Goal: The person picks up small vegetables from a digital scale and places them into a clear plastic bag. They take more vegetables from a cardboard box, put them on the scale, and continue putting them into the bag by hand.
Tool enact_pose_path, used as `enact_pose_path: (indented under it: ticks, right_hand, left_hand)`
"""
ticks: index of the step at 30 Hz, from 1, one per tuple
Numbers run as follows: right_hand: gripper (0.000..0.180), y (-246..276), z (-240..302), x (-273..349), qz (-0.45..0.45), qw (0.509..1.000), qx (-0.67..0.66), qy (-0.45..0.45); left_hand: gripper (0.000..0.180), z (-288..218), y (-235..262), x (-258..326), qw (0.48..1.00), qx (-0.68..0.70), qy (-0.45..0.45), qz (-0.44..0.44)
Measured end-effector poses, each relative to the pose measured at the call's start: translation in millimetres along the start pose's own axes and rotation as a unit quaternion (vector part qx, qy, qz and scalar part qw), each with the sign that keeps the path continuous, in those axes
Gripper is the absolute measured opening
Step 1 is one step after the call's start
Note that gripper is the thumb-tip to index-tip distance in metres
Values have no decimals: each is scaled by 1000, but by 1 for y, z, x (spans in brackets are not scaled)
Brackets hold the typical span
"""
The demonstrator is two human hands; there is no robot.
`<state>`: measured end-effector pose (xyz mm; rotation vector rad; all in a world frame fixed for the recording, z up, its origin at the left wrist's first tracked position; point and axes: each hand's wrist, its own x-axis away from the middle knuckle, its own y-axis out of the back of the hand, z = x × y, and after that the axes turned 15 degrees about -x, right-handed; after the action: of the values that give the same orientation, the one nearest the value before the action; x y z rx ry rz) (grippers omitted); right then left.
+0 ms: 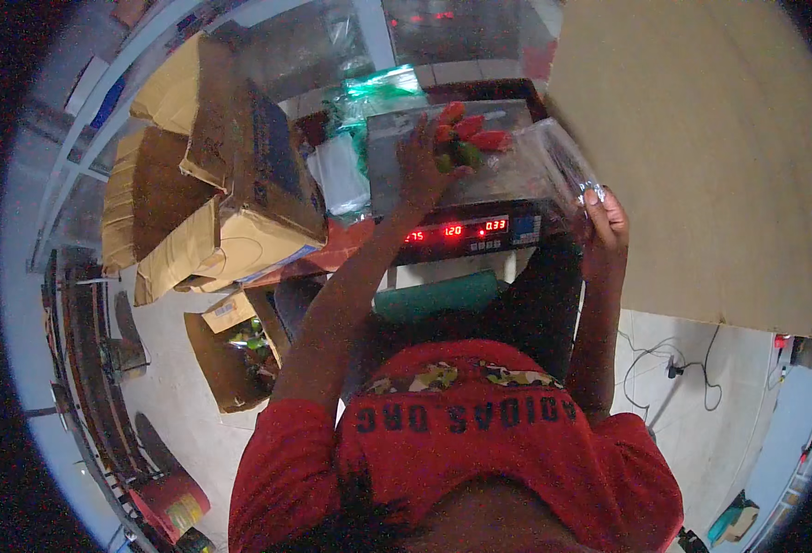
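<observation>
L hand point(429, 164): over scale pan point(385, 147), fingers spread beside peppers, thumb nr green pepper point(467, 154); can't tell if grip is closed on any.
R hand point(606, 218): grip pinching clear plastic bag point(561, 157), R of pan.
Red peppers point(491, 141): bunched w/ green one on pan.
Display point(461, 230): red digits lit, nr side of pan.
Lg cardboard box point(272, 175): open, tilted, L of scale.
Sm box point(212, 369): on floor, lower L, w/ veg inside.

floor: pale point(729, 433) | far right: bluish wall point(798, 401) | left: dark slatted rack point(78, 350) | dimly lit
</observation>
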<state>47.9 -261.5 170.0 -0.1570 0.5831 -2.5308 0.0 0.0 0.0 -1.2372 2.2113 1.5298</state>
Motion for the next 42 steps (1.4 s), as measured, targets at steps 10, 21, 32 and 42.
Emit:
enact_pose_path:
  ticks: [10, 21, 32, 42]
  right_hand:
    - [16, -8, -1, 5, 13, 999, 4, 51]
    - [18, 2, -4, -2, 45, 997, -15, 59]
    - [19, 10, -4, -5, -4, 995, -7, 102]
    - [20, 2, -1, -6, -23, 996, -18, 89]
  left_hand:
    - [108, 22, 2, 21, 999, -44, -25, 4]
    - [79, 41, 35, 42, 997, -70, 24, 37]
    - [27, 43, 35, -4, 994, -32, -58, -90]
    - [23, -25, -16, -60, 973, -88, -210, -50]
